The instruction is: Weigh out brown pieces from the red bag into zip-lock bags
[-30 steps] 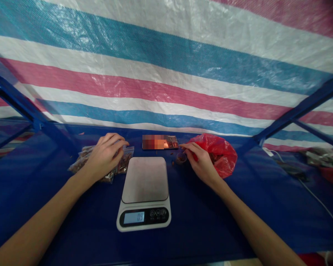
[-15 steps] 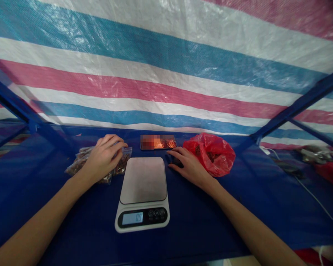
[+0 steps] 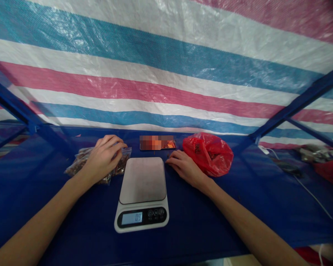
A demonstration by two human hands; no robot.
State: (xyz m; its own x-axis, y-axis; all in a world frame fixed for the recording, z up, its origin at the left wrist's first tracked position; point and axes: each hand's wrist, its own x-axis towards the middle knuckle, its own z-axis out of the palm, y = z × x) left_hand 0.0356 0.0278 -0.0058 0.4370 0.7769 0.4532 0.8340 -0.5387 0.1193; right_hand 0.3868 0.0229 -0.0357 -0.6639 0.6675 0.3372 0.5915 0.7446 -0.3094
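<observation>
My left hand (image 3: 107,153) rests over clear zip bags (image 3: 81,160) of small brown pieces, fingers loosely bent and the thumb apart from them. To its right lies a white kitchen scale (image 3: 144,181) with a bare plate; its display seems to read 0.9. Beside the scale's far right corner, my right hand (image 3: 184,166) is low at the blue surface, its fingers drawn together. Whatever its fingertips may hold is hidden. A red plastic bag (image 3: 224,159), its mouth open on brown contents, sits just beyond my right hand.
Behind the scale lies a phone (image 3: 170,144) with a lit, partly blurred screen. Blue metal struts (image 3: 296,105) slope down on both sides. A striped plastic sheet (image 3: 161,62) hangs at the back. On the right run a white cable (image 3: 312,195) and some blurred items.
The fingers of my right hand have closed together and dropped slightly toward the surface. My left hand stays on the zip bags, and the scale's reading looks the same.
</observation>
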